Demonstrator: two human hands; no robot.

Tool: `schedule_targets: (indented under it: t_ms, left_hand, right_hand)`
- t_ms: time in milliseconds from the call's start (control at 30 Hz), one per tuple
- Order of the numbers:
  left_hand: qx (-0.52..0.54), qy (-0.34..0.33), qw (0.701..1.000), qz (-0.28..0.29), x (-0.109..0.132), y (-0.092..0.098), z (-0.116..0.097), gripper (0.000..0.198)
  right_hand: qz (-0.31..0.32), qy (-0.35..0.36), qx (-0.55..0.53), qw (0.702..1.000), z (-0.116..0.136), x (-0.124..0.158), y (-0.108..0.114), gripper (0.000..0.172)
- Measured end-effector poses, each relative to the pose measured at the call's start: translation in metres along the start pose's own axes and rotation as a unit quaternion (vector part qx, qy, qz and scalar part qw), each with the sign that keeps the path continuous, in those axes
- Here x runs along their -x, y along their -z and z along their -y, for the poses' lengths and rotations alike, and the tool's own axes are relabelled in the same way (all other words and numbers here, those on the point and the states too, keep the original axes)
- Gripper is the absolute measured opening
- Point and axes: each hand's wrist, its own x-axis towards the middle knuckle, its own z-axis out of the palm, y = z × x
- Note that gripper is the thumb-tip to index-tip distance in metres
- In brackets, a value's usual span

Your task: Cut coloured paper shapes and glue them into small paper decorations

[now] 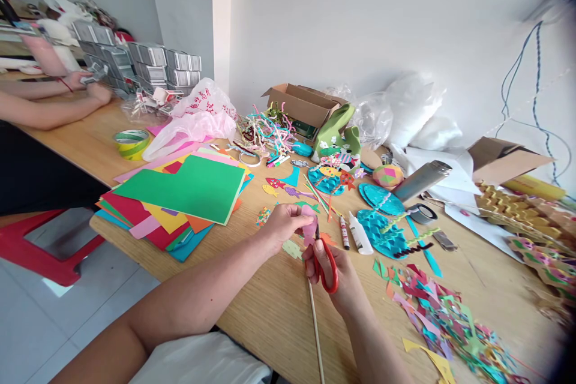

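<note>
Already, some paper fish [275,183] are cut; near centre, pink paper [308,227] is grasped by the left hand [284,225], scissors [334,270] by the right hand [348,288], trimming seemingly unfinished.

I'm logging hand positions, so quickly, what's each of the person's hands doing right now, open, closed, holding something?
Left hand: closed, pinching a pink paper shape.
Right hand: closed, holding red-handled scissors.
</note>
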Motion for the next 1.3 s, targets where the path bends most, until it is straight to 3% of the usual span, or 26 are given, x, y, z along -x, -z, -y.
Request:
schedule_targets:
  t_ms: [1300]
  left_hand:
    - [-0.009,0.011,1.0,-0.015,-0.002,0.0013,-0.0009,0.02]
  right_hand:
    - [-0.033,-0.025,0.023,0.999,0.0078,0.003,-0.0044,0.056]
